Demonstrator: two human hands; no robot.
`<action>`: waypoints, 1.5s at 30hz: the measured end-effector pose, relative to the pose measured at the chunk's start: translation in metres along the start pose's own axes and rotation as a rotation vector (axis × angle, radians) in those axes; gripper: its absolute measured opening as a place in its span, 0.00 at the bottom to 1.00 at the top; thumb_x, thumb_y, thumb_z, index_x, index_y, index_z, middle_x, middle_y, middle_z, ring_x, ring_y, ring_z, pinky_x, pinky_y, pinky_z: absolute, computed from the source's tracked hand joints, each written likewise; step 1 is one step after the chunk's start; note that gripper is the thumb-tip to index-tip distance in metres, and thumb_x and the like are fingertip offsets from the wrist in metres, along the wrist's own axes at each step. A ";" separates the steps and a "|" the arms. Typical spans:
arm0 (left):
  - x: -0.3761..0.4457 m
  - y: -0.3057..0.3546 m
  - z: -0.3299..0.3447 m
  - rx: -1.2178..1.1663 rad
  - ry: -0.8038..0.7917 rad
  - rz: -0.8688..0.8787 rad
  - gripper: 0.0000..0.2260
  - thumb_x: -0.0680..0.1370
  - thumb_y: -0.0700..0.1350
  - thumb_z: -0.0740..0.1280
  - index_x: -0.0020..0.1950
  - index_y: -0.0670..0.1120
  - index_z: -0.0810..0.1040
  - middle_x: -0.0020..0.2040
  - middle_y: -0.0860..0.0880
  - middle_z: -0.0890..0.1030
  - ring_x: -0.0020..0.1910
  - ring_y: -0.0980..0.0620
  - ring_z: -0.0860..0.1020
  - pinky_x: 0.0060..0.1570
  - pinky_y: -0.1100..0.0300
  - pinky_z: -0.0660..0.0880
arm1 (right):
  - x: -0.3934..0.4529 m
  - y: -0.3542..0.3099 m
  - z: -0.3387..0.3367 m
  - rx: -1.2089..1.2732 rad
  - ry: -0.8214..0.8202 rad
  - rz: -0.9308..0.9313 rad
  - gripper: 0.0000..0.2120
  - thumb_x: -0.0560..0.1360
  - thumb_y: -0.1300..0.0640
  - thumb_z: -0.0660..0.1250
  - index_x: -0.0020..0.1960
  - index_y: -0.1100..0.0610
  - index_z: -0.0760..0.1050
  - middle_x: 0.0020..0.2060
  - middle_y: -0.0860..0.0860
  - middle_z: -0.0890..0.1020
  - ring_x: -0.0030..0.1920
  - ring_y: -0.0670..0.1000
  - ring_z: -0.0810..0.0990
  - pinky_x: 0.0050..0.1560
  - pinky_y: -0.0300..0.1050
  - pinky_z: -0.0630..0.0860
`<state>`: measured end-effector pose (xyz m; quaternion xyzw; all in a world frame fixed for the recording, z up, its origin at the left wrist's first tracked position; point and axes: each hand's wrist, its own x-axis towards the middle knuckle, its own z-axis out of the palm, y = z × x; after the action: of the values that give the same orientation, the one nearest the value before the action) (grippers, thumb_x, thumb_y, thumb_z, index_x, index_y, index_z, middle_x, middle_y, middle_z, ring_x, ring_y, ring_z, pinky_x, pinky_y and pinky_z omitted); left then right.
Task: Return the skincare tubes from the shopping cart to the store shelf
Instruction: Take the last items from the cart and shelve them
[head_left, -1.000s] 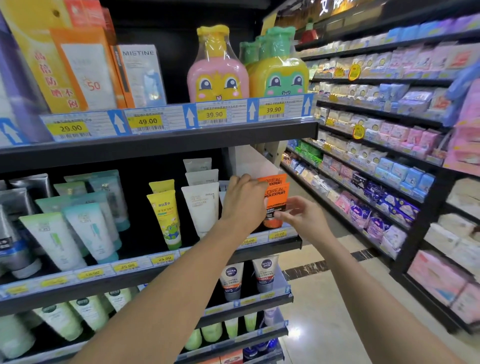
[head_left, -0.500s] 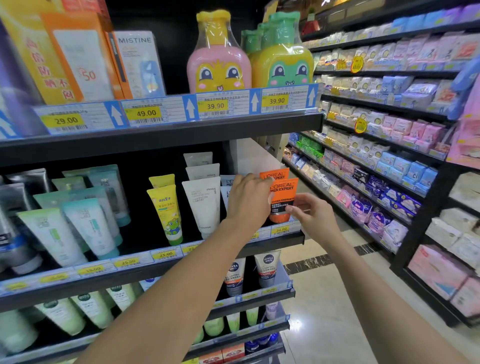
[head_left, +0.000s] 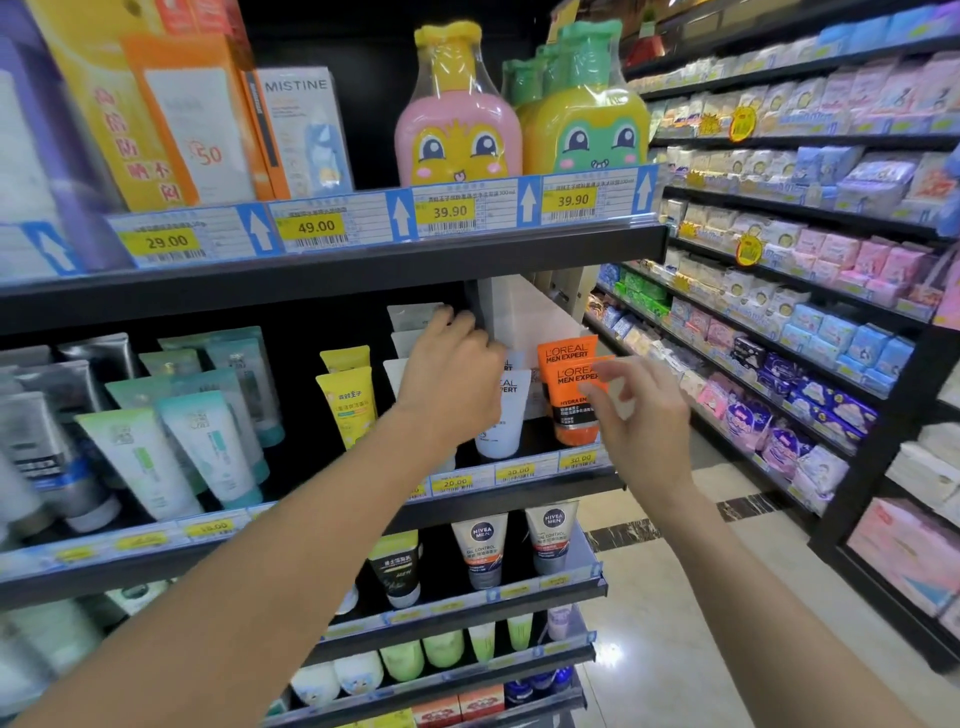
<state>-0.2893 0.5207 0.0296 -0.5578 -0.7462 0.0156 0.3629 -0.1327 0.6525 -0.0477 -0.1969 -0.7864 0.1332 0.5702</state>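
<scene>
You are facing the store shelf (head_left: 332, 265), its middle tier stocked with upright tubes so the labels face the aisle. Your left hand (head_left: 451, 375) reaches deep behind the front row, fingers curled toward the white tubes at the back (whether they grip one cannot be told). Your right hand (head_left: 638, 415) hovers just beside the orange tube (head_left: 569, 395), fingers loosely spread, holding nothing. The white tube (head_left: 501, 415) stands cap-down beside it. The shopping cart is out of view.
</scene>
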 end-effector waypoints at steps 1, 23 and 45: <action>-0.001 -0.003 0.000 0.022 -0.009 0.012 0.06 0.68 0.47 0.69 0.39 0.45 0.81 0.36 0.46 0.81 0.45 0.43 0.76 0.60 0.48 0.65 | 0.004 -0.009 0.006 -0.033 -0.024 -0.101 0.09 0.76 0.55 0.72 0.54 0.59 0.80 0.48 0.51 0.81 0.47 0.50 0.75 0.51 0.37 0.70; -0.016 -0.006 0.004 -0.048 -0.022 -0.090 0.08 0.72 0.44 0.68 0.49 0.47 0.82 0.49 0.49 0.82 0.60 0.45 0.73 0.63 0.43 0.53 | 0.060 -0.025 0.045 -0.427 -0.578 -0.191 0.11 0.75 0.49 0.69 0.56 0.45 0.82 0.49 0.57 0.79 0.56 0.60 0.74 0.51 0.47 0.57; -0.277 -0.164 0.022 -0.455 0.268 -0.862 0.07 0.78 0.46 0.67 0.55 0.48 0.79 0.50 0.56 0.78 0.49 0.55 0.78 0.50 0.57 0.77 | -0.029 -0.181 0.087 0.344 -0.446 -0.174 0.06 0.76 0.57 0.70 0.52 0.54 0.81 0.43 0.45 0.81 0.38 0.43 0.77 0.44 0.28 0.69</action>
<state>-0.4048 0.2334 -0.0612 -0.2608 -0.8402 -0.3704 0.2980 -0.2357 0.4797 -0.0204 0.0051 -0.8722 0.2549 0.4174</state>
